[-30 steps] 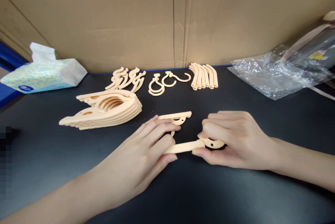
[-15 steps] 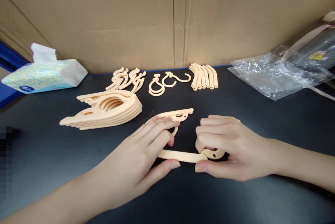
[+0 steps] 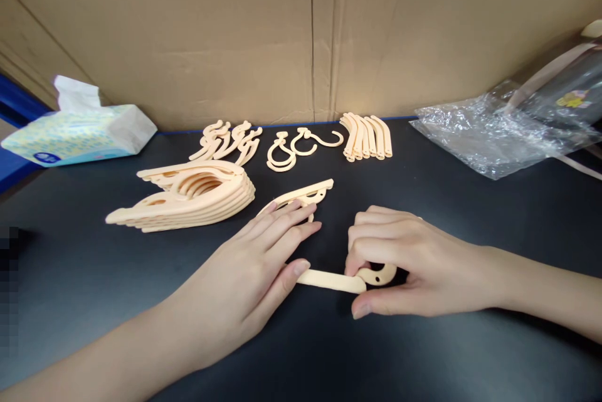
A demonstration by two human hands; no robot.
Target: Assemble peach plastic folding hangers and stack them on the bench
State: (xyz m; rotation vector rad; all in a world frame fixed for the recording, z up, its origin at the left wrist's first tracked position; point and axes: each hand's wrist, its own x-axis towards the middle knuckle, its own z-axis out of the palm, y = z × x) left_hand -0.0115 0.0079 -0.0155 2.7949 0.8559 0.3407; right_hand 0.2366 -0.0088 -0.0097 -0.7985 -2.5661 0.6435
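A cream plastic folding hanger (image 3: 332, 281) lies on the black table in front of me, its two arms spread apart and its middle covered by my left hand. My left hand (image 3: 263, 264) rests over it with the fingers stretched out, the fingertips on the far arm and the thumb by the near arm. The fingers of my right hand (image 3: 399, 258) are curled around the near arm's end, where a curved piece with a small hole shows; the thumb is in front, a little apart from the near arm.
A stack of several cream hangers (image 3: 188, 201) lies at the left. Behind are curved hook-ended pieces (image 3: 228, 140), several hooks (image 3: 282, 154) and a row of straight arms (image 3: 367, 137). A tissue box (image 3: 89, 132) stands far left, a clear plastic bag (image 3: 489, 132) far right, cardboard (image 3: 235, 38) at the back.
The hanger has shifted slightly left, its far arm tilting farther back. My left fingers have straightened and the left thumb has lifted off the front of the near arm. My right thumb has eased downward.
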